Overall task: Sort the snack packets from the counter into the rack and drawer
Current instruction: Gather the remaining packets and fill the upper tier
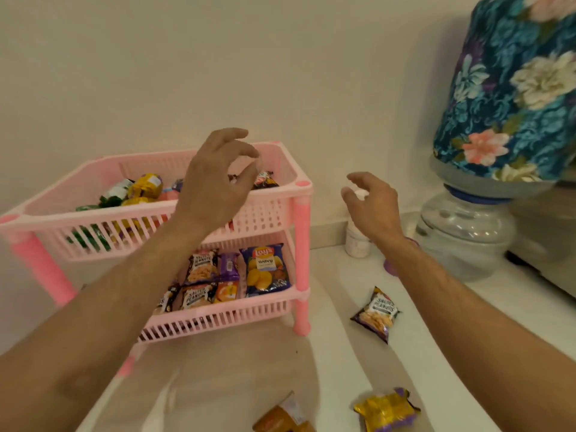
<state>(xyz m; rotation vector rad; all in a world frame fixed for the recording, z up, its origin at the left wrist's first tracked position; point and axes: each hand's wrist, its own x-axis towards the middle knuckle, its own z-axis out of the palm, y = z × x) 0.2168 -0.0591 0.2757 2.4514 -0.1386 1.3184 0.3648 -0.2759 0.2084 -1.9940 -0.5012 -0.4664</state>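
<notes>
A pink two-tier rack point(274, 213) stands on the white counter point(336, 353) against the wall. Its top basket holds several packets, gold and green ones at the left and a dark packet point(265, 179) at the right. The lower shelf holds peanut packets, a purple one and a blue Lay's packet point(266, 269). My left hand point(215, 185) hovers over the top basket, fingers curled, holding nothing. My right hand point(374, 204) hangs empty in the air right of the rack. On the counter lie a salted peanuts packet point(377, 313), a gold packet point(386, 410) and an orange packet point(283, 419).
A water dispenser bottle point(467, 232) under a floral cover point(514, 88) stands at the right. A small white bottle point(357, 241) sits by the wall behind my right hand, with a purple object point(391, 266) beside it.
</notes>
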